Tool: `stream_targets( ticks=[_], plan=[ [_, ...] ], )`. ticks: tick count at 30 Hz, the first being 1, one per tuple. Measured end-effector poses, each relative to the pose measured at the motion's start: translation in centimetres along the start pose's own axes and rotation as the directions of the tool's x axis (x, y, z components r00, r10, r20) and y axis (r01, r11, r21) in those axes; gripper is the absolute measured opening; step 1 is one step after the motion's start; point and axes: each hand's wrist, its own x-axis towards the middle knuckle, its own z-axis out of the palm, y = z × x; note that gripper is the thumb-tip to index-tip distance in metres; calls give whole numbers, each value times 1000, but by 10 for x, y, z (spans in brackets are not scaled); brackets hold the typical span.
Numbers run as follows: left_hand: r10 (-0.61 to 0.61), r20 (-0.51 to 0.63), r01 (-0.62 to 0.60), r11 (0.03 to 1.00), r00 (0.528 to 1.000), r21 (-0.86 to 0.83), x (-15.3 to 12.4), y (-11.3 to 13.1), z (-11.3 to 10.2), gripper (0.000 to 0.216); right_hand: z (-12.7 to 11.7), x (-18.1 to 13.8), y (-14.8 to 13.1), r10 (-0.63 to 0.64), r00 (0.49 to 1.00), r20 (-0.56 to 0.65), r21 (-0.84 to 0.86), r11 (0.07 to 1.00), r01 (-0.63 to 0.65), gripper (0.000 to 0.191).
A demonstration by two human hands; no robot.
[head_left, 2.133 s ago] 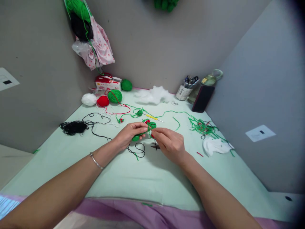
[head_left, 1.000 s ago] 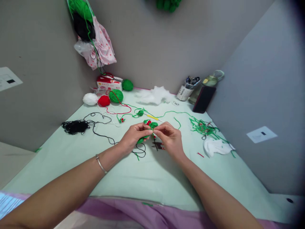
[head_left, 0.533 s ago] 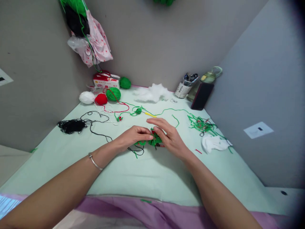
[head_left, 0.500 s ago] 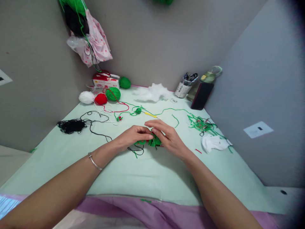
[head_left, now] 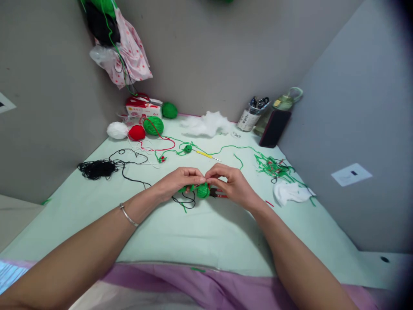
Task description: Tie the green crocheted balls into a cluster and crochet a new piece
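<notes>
My left hand is closed, thumb and fingers pinching the upper left of a small green crocheted piece with a rounded end. My right hand is closed as well, its thumb and index fingertips meeting the left fingertips at the top of the piece. A dark and red part shows below the right palm; I cannot tell whether it joins the green piece. Loops of black yarn lie on the table below the left hand. The fingers hide the exact spot they grip.
Beyond the hands lie a yellow-handled crochet hook, a small green crocheted ball and white stuffing. Black yarn and yarn balls sit left. Green yarn scraps, a phone and a pen cup are right.
My right hand has dropped from over the piece to a pinch against the left fingertips. The green piece has turned, showing its rounded end and the dark and red part more clearly.
</notes>
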Motion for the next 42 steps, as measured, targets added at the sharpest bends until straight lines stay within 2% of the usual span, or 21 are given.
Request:
stream_targets(
  ticks=[3,5,8,10,12,15,17,21,23,26,34,42],
  plan=[
    [-12,19,12,1000,1000,4,-1,3,0,24,-9,0,4,-10,1000,-2,-64,998,10,11],
    [-17,26,17,1000,1000,-2,-1,5,0,22,-18,1,8,16,997,-70,-45,999,-19,10],
    [-22,31,23,999,999,-31,-2,5,1,20,-26,1,13,124,981,-150,187,978,-94,9],
    [-19,40,21,998,999,-53,-1,3,1,20,-22,2,11,189,976,-108,435,892,-124,14],
    [-18,55,21,997,998,-68,-1,1,2,20,-13,2,7,228,973,-15,649,743,-164,19],
    [-19,89,25,997,996,-67,-1,-1,4,19,1,3,-2,264,960,97,799,554,-233,23],
    [-18,109,25,998,994,-57,-1,-1,5,18,4,4,-5,298,951,80,831,507,-229,24],
    [-30,117,38,997,993,-60,-1,0,6,19,-6,5,-2,359,931,-57,870,475,-130,25],
    [-33,85,40,997,996,-72,-1,1,6,21,-11,5,2,362,927,-95,868,486,-101,23],
    [-19,42,23,994,999,-110,-3,3,3,25,-15,4,6,356,928,-106,827,551,-117,23],
    [-24,52,31,989,998,-145,-4,7,-7,20,-16,4,9,361,921,-144,717,680,-154,20],
    [-27,36,32,990,999,-138,-2,4,-9,31,-13,2,-1,238,961,-138,430,889,-158,17]
  ],
)
